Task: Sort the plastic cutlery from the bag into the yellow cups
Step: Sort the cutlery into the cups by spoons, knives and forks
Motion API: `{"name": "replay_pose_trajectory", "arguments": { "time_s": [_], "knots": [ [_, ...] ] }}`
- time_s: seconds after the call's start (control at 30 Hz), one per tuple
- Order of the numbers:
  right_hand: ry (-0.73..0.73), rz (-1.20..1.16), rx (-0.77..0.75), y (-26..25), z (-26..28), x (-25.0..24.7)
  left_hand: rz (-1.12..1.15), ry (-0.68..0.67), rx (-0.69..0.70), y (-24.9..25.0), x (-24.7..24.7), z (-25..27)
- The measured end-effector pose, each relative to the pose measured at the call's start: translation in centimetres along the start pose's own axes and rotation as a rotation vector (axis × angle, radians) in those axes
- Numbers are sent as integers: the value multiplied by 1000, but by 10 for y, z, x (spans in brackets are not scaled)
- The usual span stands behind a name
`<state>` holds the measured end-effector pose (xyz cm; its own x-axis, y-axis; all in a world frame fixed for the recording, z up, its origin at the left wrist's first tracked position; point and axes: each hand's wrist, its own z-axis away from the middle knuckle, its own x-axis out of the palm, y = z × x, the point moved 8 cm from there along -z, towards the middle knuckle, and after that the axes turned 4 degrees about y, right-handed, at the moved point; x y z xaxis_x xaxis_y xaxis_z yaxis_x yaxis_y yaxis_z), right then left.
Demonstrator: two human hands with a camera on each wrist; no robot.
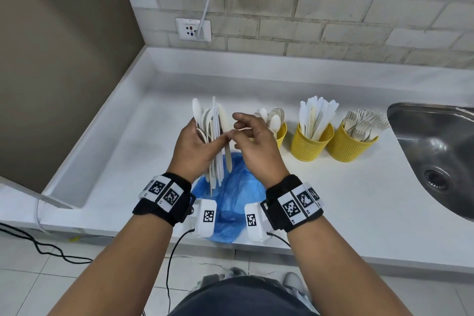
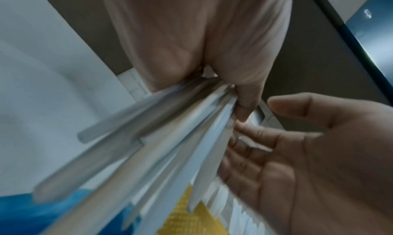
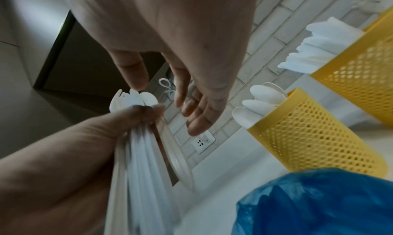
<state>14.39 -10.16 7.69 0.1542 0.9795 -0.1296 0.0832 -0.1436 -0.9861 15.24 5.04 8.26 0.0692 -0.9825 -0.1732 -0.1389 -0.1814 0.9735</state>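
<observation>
My left hand (image 1: 202,146) grips an upright bundle of white and beige plastic cutlery (image 1: 216,133) above the blue bag (image 1: 230,200), which lies on the counter near its front edge. In the left wrist view the bundle (image 2: 170,137) fans out below the palm. My right hand (image 1: 243,128) is right beside the bundle with relaxed fingers (image 3: 180,90) touching it and holds nothing. Three yellow mesh cups stand to the right: the spoon cup (image 1: 280,133), the knife cup (image 1: 311,143) and the fork cup (image 1: 351,146).
A steel sink (image 1: 436,156) lies at the far right of the white counter (image 1: 128,161). A wall socket (image 1: 193,29) with a white cable sits on the brick wall behind. A brown wall closes the left side.
</observation>
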Motion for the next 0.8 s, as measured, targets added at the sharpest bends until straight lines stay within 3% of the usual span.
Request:
{"name": "replay_pose_trajectory", "arguments": {
  "time_s": [0.13,0.23,0.33,0.43,0.63,0.7,0.8],
  "knots": [
    [-280,125,-25,8,13,24,173,-5,-7,18,0,-3],
    [-384,7,-13,13,15,38,235,-40,-6,30,10,-1],
    [-388,-114,37,14,13,35,280,-70,-22,36,17,2],
    [-373,-68,89,14,16,31,299,-76,-46,37,21,5],
    [-168,-61,114,14,21,23,230,-82,8,48,30,9],
    [-151,-119,111,9,22,18,288,-158,-14,50,34,10],
    [-248,-172,72,-2,22,15,314,-340,-26,55,47,15]
  ]
}}
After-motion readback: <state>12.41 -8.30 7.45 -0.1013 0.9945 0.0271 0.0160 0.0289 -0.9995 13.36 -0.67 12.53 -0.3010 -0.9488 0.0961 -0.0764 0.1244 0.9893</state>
